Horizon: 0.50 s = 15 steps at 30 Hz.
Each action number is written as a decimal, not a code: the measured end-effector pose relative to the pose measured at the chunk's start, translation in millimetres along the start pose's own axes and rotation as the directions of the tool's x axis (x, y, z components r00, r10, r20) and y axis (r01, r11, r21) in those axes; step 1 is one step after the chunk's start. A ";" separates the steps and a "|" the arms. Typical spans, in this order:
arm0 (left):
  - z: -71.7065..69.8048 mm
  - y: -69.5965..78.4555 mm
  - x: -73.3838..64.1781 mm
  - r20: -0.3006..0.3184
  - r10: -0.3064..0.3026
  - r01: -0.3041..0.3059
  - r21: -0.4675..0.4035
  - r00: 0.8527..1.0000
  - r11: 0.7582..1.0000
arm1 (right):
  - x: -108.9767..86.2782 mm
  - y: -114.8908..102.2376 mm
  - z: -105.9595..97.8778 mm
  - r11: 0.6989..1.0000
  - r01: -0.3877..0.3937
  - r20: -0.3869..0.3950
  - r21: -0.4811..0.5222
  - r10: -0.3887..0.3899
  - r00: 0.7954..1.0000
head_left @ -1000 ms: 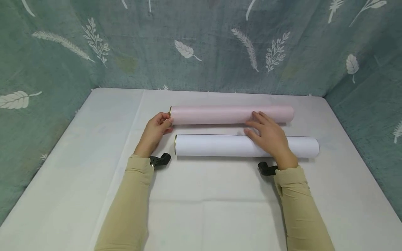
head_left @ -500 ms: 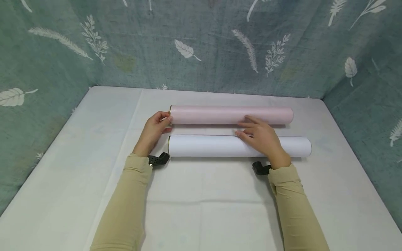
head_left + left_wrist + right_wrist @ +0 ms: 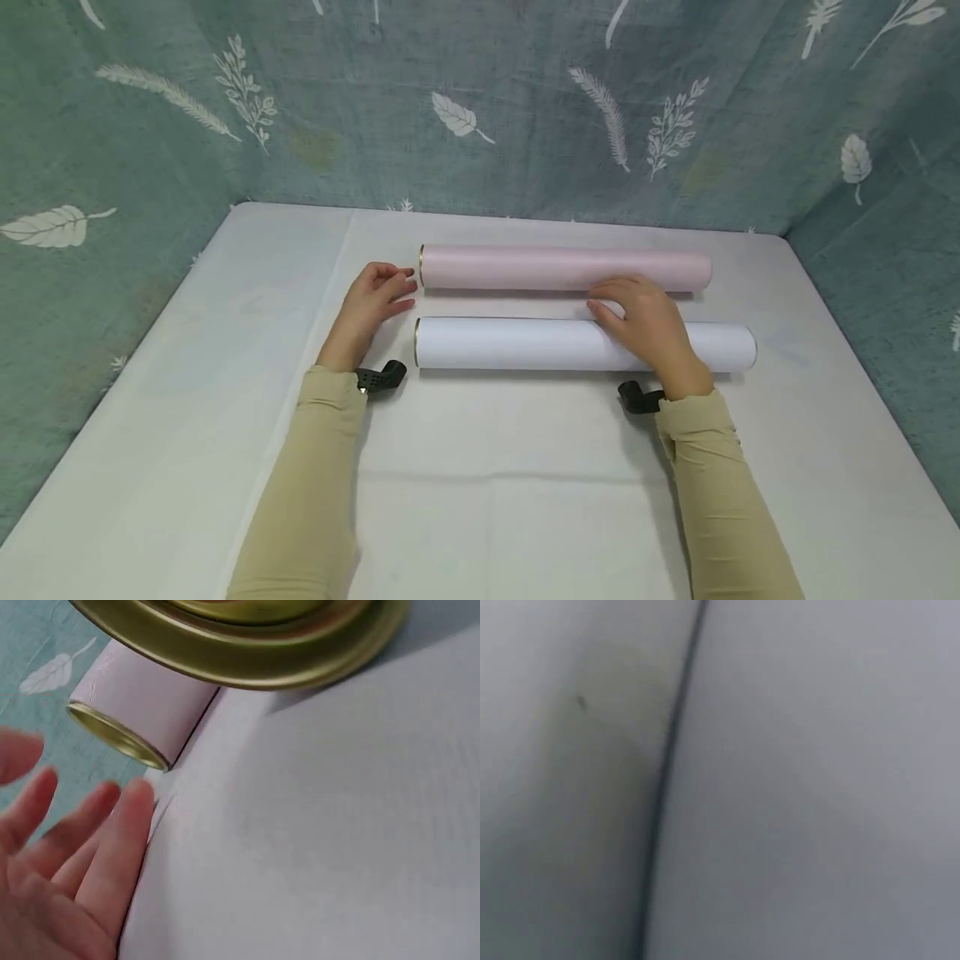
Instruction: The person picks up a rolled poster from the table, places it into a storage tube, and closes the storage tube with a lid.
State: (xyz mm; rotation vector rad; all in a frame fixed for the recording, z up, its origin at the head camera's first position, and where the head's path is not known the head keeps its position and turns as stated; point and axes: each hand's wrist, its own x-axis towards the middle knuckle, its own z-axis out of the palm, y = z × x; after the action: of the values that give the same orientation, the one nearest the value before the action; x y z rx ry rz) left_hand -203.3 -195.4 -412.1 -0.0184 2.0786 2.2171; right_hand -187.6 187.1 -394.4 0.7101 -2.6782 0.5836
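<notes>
A pink tube (image 3: 510, 268) and a white tube (image 3: 510, 343) lie side by side on the white-covered table, the pink one farther back. Both have gold rims at their left ends, which nearly line up. My left hand (image 3: 371, 304) is just left of the pink tube's end with relaxed fingers, a small gap between. In the left wrist view its fingers (image 3: 112, 862) spread below that gold rim, and the white tube's gold end (image 3: 277, 671) looms above. My right hand (image 3: 645, 325) reaches across the white tube, its bent fingers and thumb at the pink tube's near side, holding nothing visible.
Green cloth walls (image 3: 525, 167) with leaf prints rise behind and beside the table (image 3: 480, 533). Black wrist cameras sit at both wrists, the left camera (image 3: 382, 377) close to the white tube's left end. A blurred pale surface with a dark line fills the right wrist view.
The white tube has slid a little left relative to the pink one. My left fingers have come off the pink tube's end. My right fingers, earlier spread on the tubes, are more bent.
</notes>
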 end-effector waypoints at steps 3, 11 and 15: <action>-2.7 -1.9 3.4 -0.072 0.031 -0.030 0.021 0.997 0.999 | 1.3 3.9 -10.1 0.998 -0.058 0.039 -0.020 0.059 0.998; -34.4 2.3 -11.7 -0.175 0.101 -0.008 0.464 0.979 0.886 | -2.2 7.7 -39.4 0.986 -0.152 0.175 -0.072 0.163 0.971; -49.2 24.0 -16.4 -0.141 0.086 0.032 0.672 0.986 0.740 | -5.5 22.4 -69.7 0.977 -0.156 0.215 -0.147 0.185 0.959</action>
State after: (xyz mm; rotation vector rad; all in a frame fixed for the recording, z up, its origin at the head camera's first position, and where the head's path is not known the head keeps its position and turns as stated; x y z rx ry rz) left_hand -192.0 -246.9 -390.2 -0.1163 2.8624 1.3681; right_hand -181.8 239.0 -342.8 0.5426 -2.9804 0.3849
